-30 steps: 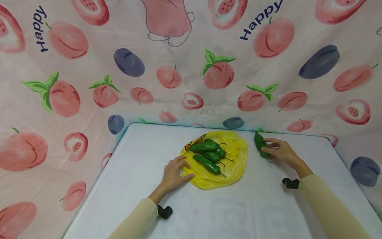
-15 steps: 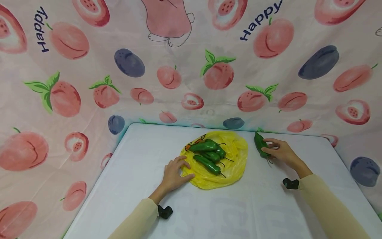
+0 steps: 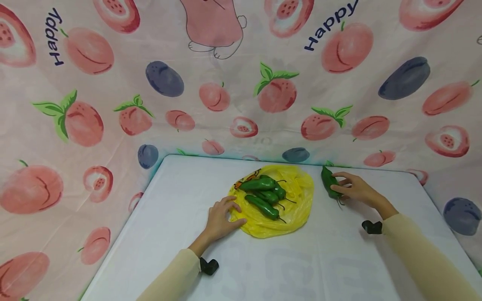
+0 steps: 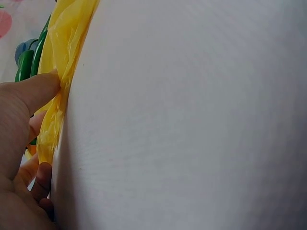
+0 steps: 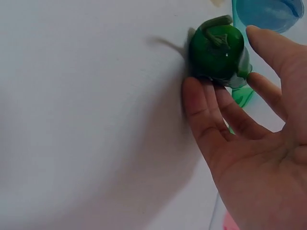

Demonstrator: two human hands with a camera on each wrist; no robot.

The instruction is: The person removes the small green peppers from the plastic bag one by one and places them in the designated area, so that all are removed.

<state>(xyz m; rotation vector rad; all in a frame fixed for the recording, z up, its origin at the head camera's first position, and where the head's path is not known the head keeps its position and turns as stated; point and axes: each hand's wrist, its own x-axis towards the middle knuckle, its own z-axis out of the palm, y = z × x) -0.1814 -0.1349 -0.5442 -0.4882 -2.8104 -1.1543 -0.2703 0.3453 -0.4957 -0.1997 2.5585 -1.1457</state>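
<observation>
Several green peppers (image 3: 260,206) lie heaped on a crumpled yellow plastic bag (image 3: 297,217) in the middle of the white table. At the bag's left edge, my left hand (image 3: 220,219) rests with thumb and fingers spread apart, touching the plastic. The left wrist view shows the thumb against the yellow bag (image 4: 64,43). To the right of the bag, a single green pepper (image 3: 328,180) lies on the table with its stem towards me. Loosely curved fingers of my right hand (image 3: 357,190) are beside it. In the right wrist view a gap shows between the thumb and this pepper (image 5: 216,55).
The white table (image 3: 180,179) ends at the back against a pink fruit-patterned cloth (image 3: 233,75). A black wrist device (image 3: 208,266) sits at the left cuff and another black device (image 3: 372,227) at the right cuff.
My right hand and wrist have shifted slightly right, its fingers a little looser around the single pepper. The left hand, the bag and the peppers stay in place.
</observation>
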